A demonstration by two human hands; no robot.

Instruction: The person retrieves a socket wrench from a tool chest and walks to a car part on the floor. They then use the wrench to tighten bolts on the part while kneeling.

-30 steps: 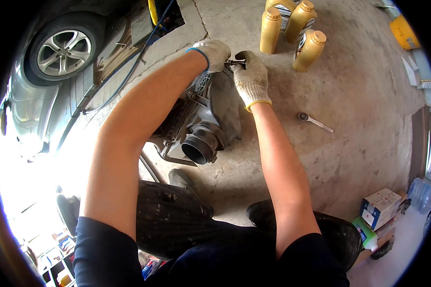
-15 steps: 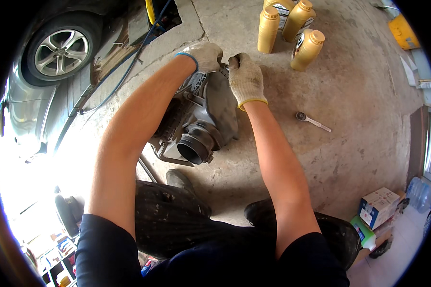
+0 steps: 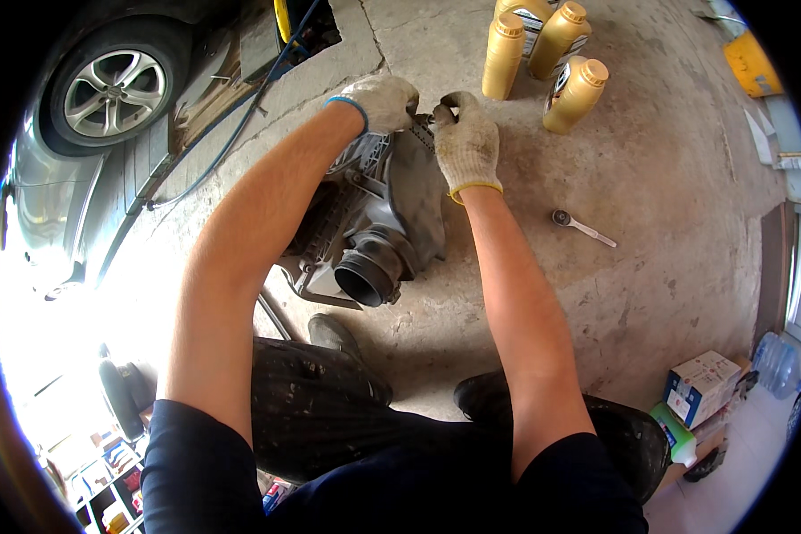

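Compared with a second ago both hands have slid a bit left and closer together on the far edge of the airbox [image 3: 378, 222]. The left hand [image 3: 381, 100] is now curled down over the far corner, fingers together and pressed on the plastic, and the right hand [image 3: 465, 142] has its fingers pinched shut on a small dark metal bit [image 3: 434, 117] at that same edge, a clip or screw head, can't tell which. My read is that the work has settled onto that one fastener, left hand just bracing. The airbox itself hasn't budged: it sits on the concrete floor [image 3: 650, 294] just beyond my knees, round intake mouth pointing near. For room: the bottles [image 3: 543, 53] stand just far-right of the right hand, near enough to knock with a wide swing. The wrench [image 3: 581, 228] lies apart to the right on bare floor. On the left, the blue hose [image 3: 240, 133] and the car wheel [image 3: 116, 84] close things off.
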